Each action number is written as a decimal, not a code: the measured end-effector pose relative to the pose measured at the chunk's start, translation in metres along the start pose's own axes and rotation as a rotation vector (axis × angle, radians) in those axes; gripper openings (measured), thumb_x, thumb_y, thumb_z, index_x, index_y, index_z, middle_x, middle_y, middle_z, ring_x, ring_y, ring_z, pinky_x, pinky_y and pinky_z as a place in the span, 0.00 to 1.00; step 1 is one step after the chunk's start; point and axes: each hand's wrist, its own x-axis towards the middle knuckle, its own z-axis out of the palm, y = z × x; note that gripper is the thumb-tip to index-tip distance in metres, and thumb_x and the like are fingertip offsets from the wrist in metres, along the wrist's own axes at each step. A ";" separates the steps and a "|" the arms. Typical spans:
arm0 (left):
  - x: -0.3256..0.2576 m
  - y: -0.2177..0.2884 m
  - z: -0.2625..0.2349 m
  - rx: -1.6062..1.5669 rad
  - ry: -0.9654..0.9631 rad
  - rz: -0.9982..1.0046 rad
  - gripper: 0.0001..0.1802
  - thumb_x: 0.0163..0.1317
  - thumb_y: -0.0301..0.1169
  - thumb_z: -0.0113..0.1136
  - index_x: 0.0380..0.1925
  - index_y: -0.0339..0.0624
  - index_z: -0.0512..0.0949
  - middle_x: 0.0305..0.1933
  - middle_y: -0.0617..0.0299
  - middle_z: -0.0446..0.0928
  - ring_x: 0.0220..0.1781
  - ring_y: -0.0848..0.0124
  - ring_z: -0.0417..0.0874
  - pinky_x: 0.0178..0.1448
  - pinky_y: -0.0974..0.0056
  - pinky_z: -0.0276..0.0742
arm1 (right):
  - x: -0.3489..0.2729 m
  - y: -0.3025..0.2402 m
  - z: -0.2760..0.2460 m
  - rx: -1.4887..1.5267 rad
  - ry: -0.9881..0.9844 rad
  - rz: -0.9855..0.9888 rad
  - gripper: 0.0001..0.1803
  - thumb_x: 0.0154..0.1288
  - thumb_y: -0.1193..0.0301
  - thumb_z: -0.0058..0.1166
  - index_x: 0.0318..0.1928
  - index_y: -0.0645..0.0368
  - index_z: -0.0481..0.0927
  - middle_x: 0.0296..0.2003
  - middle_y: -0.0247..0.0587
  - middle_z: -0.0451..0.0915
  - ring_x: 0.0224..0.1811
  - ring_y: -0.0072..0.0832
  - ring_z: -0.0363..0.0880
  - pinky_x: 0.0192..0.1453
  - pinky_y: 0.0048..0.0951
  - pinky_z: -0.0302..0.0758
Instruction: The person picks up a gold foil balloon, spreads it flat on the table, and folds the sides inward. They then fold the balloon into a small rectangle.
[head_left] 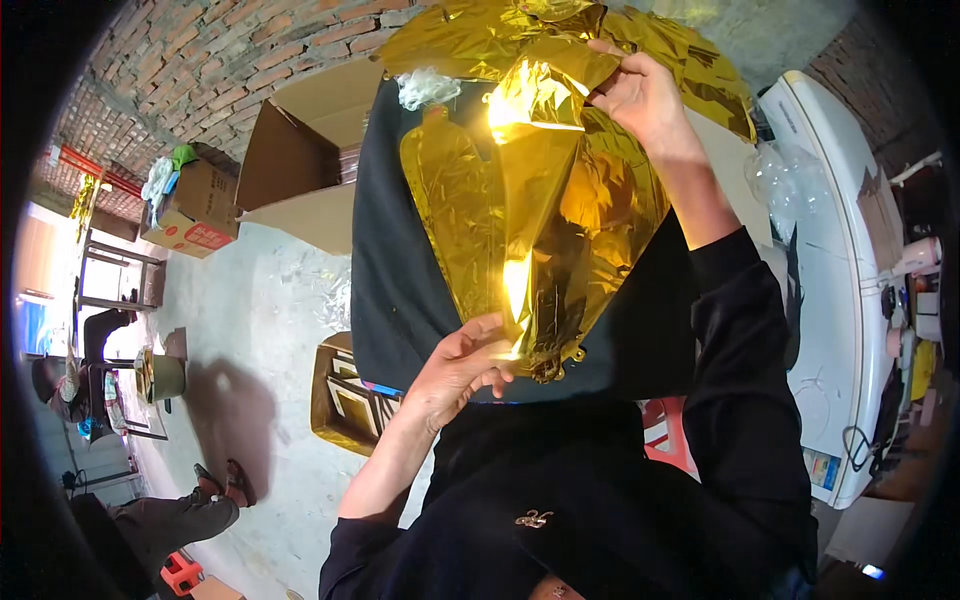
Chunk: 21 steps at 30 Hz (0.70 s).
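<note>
- From where I stand, the person's right hand (642,98) is up at the far end of the work, thumb and fingers closed on the edge of a shiny gold sheet (540,165).
- The left hand (460,372) is low down at the narrow near end of that sheet, its fingers half curled and the fingertips against the foil; I can't tell whether they pinch it.
- The gold sheet runs between the two hands, creased lengthwise and throwing back a hard glare, over a table covered in black cloth (390,270).
- Just to its left, on the same cloth, lies a flat gold piece (445,185) with a rounded far end, speckled with pale marks and tapering toward the person.
- Beyond the hands, a heap of crumpled gold foil (700,65) spreads across the table's far end.
- A tuft of clear plastic (428,89) sits near the flat piece's rounded end.
- Left of the table, a big cardboard box (290,150) stands open on the concrete floor (290,300), and nearer the person is a smaller open carton (330,410) with flat framed things inside.
- Off to the right runs a long white top (835,330), with a clear plastic bag (785,180) beside it.
- At the lower left I see another person's legs (175,525) and sandals.
</note>
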 end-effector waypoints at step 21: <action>0.001 -0.003 0.006 0.063 0.120 0.098 0.11 0.76 0.27 0.59 0.51 0.37 0.69 0.34 0.62 0.76 0.21 0.75 0.77 0.24 0.66 0.83 | 0.051 0.028 -0.105 -0.676 0.086 0.030 0.11 0.68 0.76 0.57 0.48 0.56 0.86 0.41 0.31 0.84 0.40 0.27 0.83 0.46 0.37 0.81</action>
